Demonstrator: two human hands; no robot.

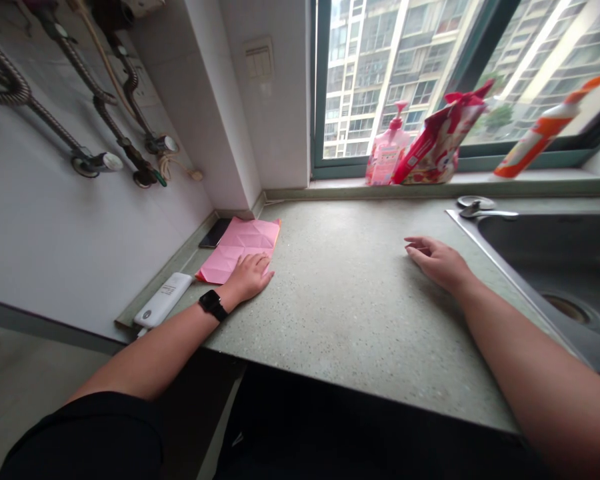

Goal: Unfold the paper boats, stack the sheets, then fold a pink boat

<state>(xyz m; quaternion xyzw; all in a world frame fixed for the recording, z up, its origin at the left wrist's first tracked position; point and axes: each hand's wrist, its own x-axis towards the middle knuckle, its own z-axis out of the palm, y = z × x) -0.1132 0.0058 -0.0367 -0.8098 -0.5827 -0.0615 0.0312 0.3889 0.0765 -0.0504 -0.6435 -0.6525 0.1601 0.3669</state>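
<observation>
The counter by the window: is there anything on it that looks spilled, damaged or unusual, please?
I see no spill on the counter. The pink paper under the left hand is crossed by creases, probably folds rather than damage. The white power bank also looks slightly unusual on a counter with a sink.

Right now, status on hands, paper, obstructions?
Left fingers on pink paper. Right fingers empty, beside sink. Paper creased, spread open. Phone at its edge.
</observation>
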